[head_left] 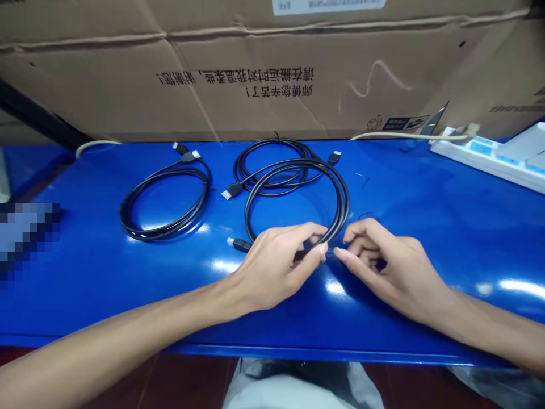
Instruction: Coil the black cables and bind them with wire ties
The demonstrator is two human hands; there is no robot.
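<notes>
My left hand is closed around the near side of a coiled black cable, which looks like an HDMI cable. Thumb and fingers pinch the loops, and one plug with a pale tip sticks out left of the hand. Just right of that grip is my right hand, its fingers curled and thumb and index close together. A thin dark strand seems to run between the two hands; whether the right fingertips grip it is unclear. Behind the held coil lies a second black coil, partly overlapped by it.
Another coiled black cable rests on the blue table at left. A large cardboard box stands along the back. At the right rear is a white power strip with a pale cord. A pixelated patch covers something at far left.
</notes>
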